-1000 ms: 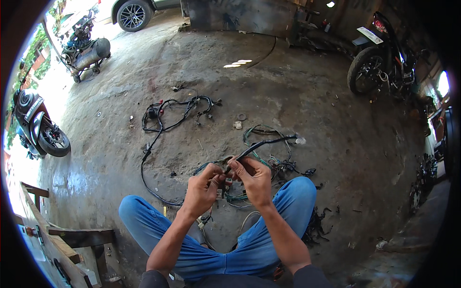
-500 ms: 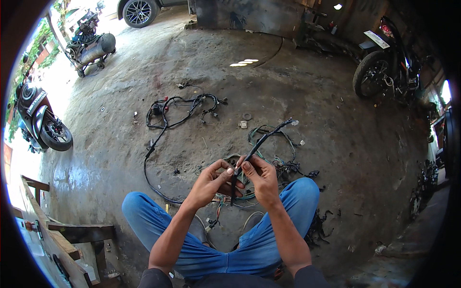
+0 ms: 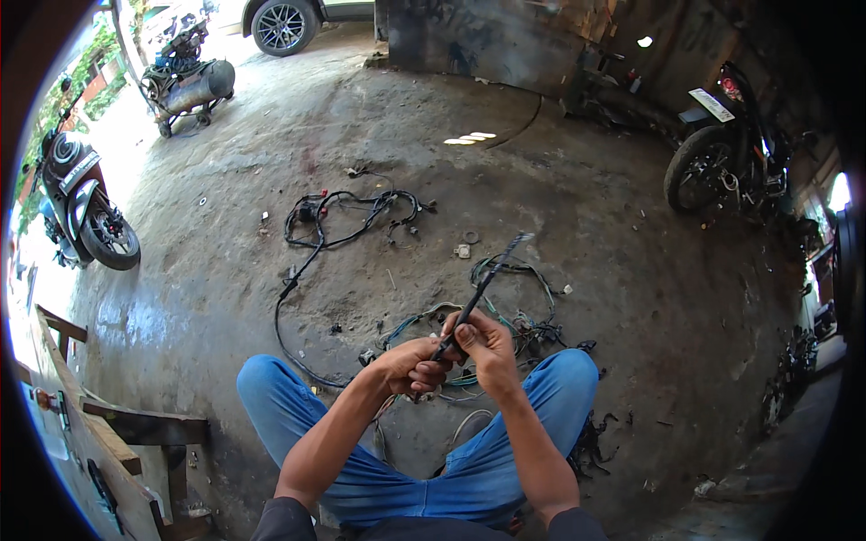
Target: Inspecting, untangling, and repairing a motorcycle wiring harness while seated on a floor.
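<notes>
My left hand [image 3: 413, 368] is closed round the lower part of a black sheathed cable [image 3: 483, 290], which slants up to the right over my lap. My right hand [image 3: 483, 347] pinches it just above, thumb and fingers pressed on it. Beneath and beyond my hands, green and blue wires with connectors [image 3: 546, 316] lie tangled on the concrete floor [image 3: 631, 316] between my jeans-covered knees. A looped black wiring harness [image 3: 347, 239] with connectors and a red piece lies farther forward, one long run curving back toward my left leg.
A scooter [image 3: 104, 230] stands at left, with a compressor [image 3: 203, 86] behind it. A motorcycle [image 3: 704, 162] is at back right, a car wheel [image 3: 281, 27] at back centre. A wooden structure [image 3: 144, 424] is beside my left knee; dark scraps [image 3: 591, 451] lie by my right leg.
My left hand has moved lower and turned, its fingers now wrapped round the cable. The cable has become steeper than a second ago, and my right hand has shifted slightly.
</notes>
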The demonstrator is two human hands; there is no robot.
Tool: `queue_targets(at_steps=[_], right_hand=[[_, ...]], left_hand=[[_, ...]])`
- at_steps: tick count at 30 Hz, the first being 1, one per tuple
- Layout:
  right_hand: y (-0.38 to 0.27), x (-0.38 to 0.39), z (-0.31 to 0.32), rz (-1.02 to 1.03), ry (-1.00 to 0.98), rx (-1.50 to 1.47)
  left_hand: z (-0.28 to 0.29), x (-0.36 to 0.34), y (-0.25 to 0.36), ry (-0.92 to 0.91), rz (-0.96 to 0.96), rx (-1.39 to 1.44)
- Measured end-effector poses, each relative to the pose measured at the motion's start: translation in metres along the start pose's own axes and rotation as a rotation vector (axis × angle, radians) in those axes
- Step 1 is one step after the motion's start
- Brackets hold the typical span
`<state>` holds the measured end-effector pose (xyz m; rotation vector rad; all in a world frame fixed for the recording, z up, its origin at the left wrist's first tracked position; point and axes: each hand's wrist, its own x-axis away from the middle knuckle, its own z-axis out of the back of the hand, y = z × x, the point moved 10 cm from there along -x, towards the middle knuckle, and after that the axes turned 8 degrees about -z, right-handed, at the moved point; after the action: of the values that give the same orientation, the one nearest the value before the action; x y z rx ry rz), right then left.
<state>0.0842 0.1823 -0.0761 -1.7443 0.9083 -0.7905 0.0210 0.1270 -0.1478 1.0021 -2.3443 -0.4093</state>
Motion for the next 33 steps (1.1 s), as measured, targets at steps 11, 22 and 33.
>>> queue_targets(at_steps=[11,22,33], right_hand=[[-0.019,0.021,0.005,0.279,0.252,0.699],[-0.045,0.046,0.026,0.34,0.463,0.754],[-0.096,0.029,0.032,0.172,0.263,1.073]], left_hand=[[0.017,-0.009,0.011,0.038,-0.198,0.08],[-0.019,-0.004,0.017,0.056,-0.234,0.071],[-0.047,0.042,0.068,0.185,-0.754,-1.348]])
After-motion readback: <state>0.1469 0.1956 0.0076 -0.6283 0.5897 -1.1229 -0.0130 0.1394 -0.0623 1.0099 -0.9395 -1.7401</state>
